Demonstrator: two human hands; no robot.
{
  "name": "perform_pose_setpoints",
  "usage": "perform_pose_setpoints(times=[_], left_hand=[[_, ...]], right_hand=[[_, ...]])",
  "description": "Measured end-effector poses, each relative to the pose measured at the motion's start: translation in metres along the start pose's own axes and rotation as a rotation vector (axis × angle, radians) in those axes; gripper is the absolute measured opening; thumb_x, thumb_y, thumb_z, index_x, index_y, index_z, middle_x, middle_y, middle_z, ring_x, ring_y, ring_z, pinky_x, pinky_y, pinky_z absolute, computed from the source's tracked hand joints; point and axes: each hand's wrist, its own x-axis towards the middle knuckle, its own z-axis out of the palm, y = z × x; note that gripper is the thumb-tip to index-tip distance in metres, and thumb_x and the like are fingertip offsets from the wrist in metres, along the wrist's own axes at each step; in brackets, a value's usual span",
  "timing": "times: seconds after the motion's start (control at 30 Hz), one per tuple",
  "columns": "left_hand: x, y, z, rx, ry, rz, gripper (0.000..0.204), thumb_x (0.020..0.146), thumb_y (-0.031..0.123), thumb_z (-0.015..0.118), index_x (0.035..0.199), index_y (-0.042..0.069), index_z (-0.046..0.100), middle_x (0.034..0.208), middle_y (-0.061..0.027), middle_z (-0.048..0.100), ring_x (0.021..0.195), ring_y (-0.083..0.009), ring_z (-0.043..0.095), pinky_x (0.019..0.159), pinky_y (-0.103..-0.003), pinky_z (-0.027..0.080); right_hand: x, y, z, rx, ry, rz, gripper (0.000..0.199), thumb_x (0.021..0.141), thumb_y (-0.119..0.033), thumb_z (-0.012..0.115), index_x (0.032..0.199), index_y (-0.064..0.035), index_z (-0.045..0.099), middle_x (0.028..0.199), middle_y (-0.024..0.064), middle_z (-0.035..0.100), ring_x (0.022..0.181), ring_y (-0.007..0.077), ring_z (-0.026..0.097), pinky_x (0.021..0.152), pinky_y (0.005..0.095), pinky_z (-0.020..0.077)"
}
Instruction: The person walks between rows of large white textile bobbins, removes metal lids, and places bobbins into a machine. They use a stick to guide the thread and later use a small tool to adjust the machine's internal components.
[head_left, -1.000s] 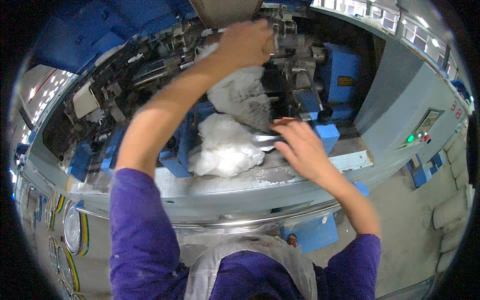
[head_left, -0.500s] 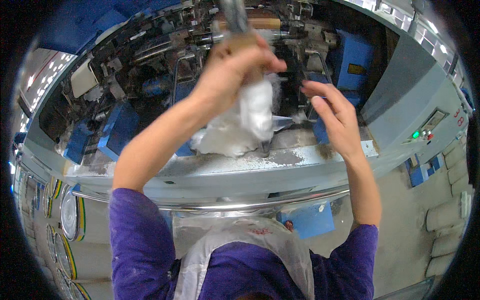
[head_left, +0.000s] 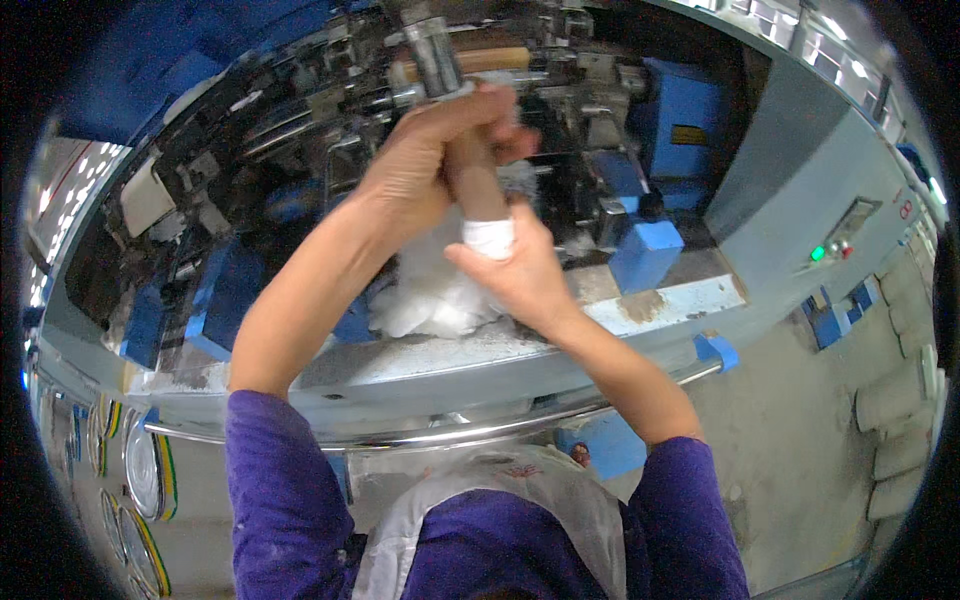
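Head view: left hand (head_left: pixel 425 165) is closed around a brown tube (head_left: pixel 478 185) held upright above the white fibre heap (head_left: pixel 432 295). Right hand (head_left: pixel 515 270) pinches the tube's white-wrapped lower end. A yellow rectangular label (head_left: pixel 688 134) sits on the blue housing (head_left: pixel 685 125) behind; green indicator (head_left: pixel 817 254) on the grey panel to the right.
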Motion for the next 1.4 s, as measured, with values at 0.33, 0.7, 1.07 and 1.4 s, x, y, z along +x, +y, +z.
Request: perform_pose_setpoints(times=[0.33, 0.7, 1.07, 1.4], left_hand=[[0.005, 0.003, 0.015, -0.039, -0.066, -0.029, 0.025, 0.081, 0.027, 0.067, 0.078, 0.012, 0.047, 0.056, 0.0057, 0.035, 0.05, -0.0071, 0.04, 0.053, -0.024, 0.04], [0.002, 0.003, 0.021, 0.058, -0.136, 0.075, 0.021, 0.083, 0.026, 0.063, 0.074, 0.012, 0.05, 0.057, 0.0037, 0.041, 0.05, -0.0071, 0.041, 0.052, -0.026, 0.038], [0.01, 0.004, 0.021, -0.045, -0.441, -0.002, 0.028, 0.072, 0.027, 0.071, 0.06, 0.009, 0.054, 0.052, -0.001, 0.049, 0.048, -0.0108, 0.047, 0.047, -0.025, 0.035], [0.032, -0.023, 0.053, 0.52, 0.269, 0.263, 0.036, 0.064, 0.032, 0.074, 0.062, -0.002, 0.061, 0.058, -0.0139, 0.061, 0.06, -0.0235, 0.062, 0.065, -0.032, 0.05]], right_hand=[[0.006, 0.011, -0.006, 0.56, -0.425, 0.087, 0.026, 0.066, -0.017, 0.075, 0.082, -0.0037, 0.06, 0.072, 0.0054, 0.062, 0.065, 0.0157, 0.059, 0.06, 0.03, 0.048], [0.024, -0.006, -0.021, 0.216, -0.429, 0.004, 0.036, 0.065, -0.028, 0.076, 0.089, -0.0039, 0.062, 0.075, 0.0053, 0.063, 0.074, 0.0141, 0.058, 0.072, 0.0313, 0.0468], [0.017, -0.013, -0.032, 0.409, -0.254, 0.195, 0.062, 0.063, -0.02, 0.078, 0.116, -0.0032, 0.05, 0.111, 0.0079, 0.055, 0.101, 0.0235, 0.054, 0.089, 0.0368, 0.0436], [0.008, 0.053, -0.027, -0.056, 0.23, -0.262, 0.045, 0.084, -0.011, 0.062, 0.123, 0.0033, 0.044, 0.119, 0.0114, 0.051, 0.105, 0.0184, 0.05, 0.089, 0.0312, 0.0395]])
